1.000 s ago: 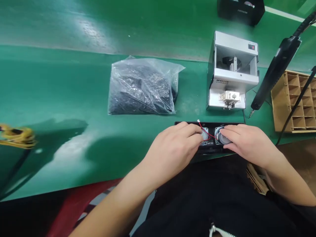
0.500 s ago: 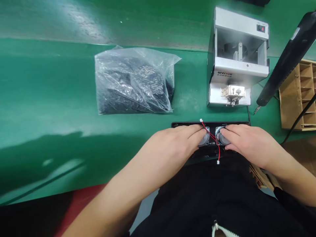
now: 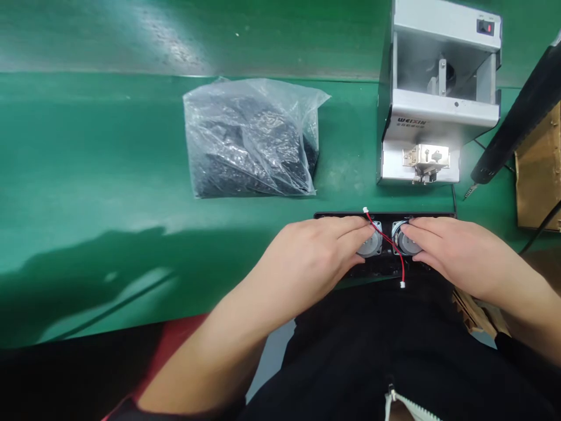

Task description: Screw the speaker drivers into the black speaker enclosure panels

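A black plastic housing [image 3: 385,268] lies at the bench's front edge, close to my body. Two round speakers [image 3: 371,244] with grey backs and metal frames sit in it side by side. My left hand [image 3: 322,248] curls round the left one, fingers at its far side and thumb at its near side. Round the right-hand speaker [image 3: 407,241], my right hand [image 3: 456,248] is closed in the same way. Red and black wires [image 3: 391,241] with white plugs cross between the speakers. My hands hide both ends of the housing.
Behind the housing stands a silver screw feeder [image 3: 447,105] marked WEIXIN. A black electric screwdriver [image 3: 504,134] hangs to its right, bit pointing down. A clear plastic bag [image 3: 252,137] of dark parts lies at centre-left. A cardboard divider box [image 3: 539,175] is at far right.
The view has shifted slightly, so the bench things appear farther right. Both hands stay on the speakers, and the wires keep nearly the same lie.
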### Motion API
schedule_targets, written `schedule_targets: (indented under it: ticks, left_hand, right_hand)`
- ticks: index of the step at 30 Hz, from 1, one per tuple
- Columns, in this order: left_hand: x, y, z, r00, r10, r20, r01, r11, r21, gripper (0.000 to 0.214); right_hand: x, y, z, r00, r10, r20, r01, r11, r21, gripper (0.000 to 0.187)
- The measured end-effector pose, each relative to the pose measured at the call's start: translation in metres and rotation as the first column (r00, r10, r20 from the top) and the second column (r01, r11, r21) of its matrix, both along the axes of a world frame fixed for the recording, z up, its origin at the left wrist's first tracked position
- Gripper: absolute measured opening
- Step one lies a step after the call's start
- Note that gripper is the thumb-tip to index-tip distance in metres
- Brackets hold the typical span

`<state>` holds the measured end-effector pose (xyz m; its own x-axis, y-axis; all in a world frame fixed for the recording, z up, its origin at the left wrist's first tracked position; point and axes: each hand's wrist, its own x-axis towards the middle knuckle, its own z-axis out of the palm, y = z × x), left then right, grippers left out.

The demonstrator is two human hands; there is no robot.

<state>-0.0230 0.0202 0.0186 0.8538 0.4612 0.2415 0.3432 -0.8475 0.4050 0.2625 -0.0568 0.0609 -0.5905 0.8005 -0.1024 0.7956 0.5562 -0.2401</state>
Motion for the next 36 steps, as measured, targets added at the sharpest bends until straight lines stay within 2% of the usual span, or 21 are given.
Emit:
schedule_targets:
  ticks: [8, 20, 28, 36]
  left_hand:
    - [0.0002, -0.0013, 0.0049, 1.000, -0.018, 0.002, 0.018, 0.997, 0.072, 0.032]
    - [0.0022, 0.0047, 0.0066, 0.999, -0.034, -0.015, 0.034, 0.999, 0.018, 0.034]
    - [0.0014, 0.0049, 0.0049, 0.999, -0.030, -0.031, 0.031, 0.999, 0.014, 0.032]
    - [0.0021, 0.0056, 0.0040, 1.000, -0.029, 0.012, 0.029, 0.999, -0.020, 0.034]
  right_hand:
    - [-0.0016, -0.0062, -0.0031, 1.000, 0.025, 0.000, -0.025, 0.995, 0.093, 0.031]
    - [0.0032, -0.0061, -0.0045, 0.998, 0.039, 0.052, -0.043, 0.996, 0.072, 0.039]
    - [0.0022, 0.0014, -0.0021, 0.996, 0.084, 0.003, -0.084, 0.992, 0.097, 0.035]
    - [0.0012, 0.0003, -0.0022, 0.998, 0.061, 0.010, -0.062, 0.992, 0.105, 0.035]
